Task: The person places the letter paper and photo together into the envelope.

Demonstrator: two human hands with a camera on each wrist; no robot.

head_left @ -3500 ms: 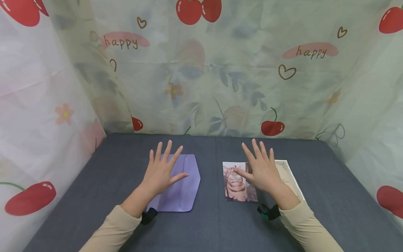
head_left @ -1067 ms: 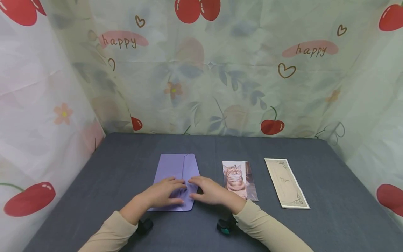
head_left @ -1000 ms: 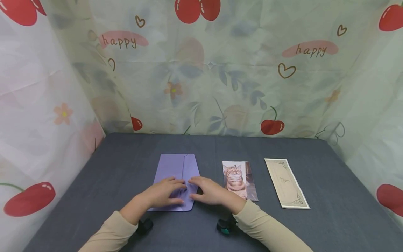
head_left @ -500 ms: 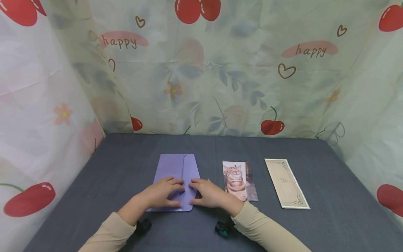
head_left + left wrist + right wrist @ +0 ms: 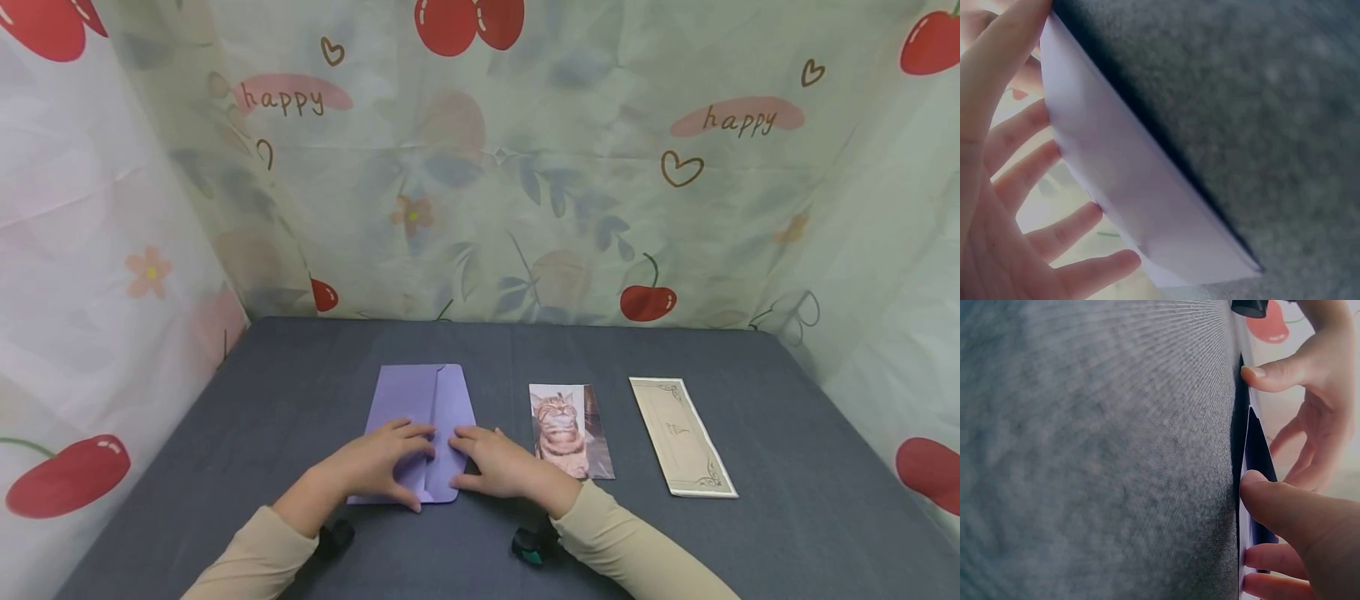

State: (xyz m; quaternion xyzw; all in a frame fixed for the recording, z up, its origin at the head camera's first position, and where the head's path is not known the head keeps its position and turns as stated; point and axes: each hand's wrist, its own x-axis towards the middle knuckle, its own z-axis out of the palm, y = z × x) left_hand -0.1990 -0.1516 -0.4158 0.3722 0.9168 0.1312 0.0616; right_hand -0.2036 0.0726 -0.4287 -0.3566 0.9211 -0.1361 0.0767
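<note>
A purple envelope [image 5: 393,396] lies on the table, its flap [image 5: 459,400] spread to the right. My left hand [image 5: 378,458] rests over the pocket, thumb at the near edge and fingertips at the pocket's mouth. In the left wrist view, the left fingers [image 5: 1063,231] are spread along the purple paper. My right hand [image 5: 502,462] touches the flap with thumb and fingertips. The right wrist view shows the right thumb [image 5: 1272,497] at the paper's edge and a dark gap [image 5: 1260,459] at the raised mouth beside it.
Right of the envelope lies a cat picture card [image 5: 558,433], partly behind the right forearm. Farther right is a beige folded paper [image 5: 678,437] with ornate corners. A dark grey cloth covers the table [image 5: 300,375]. A printed curtain [image 5: 480,167] encloses the back and sides.
Both hands have come down from above the table onto the envelope. The left hand has since shifted slightly left, its thumb moving to the near edge. The card and beige paper have not moved.
</note>
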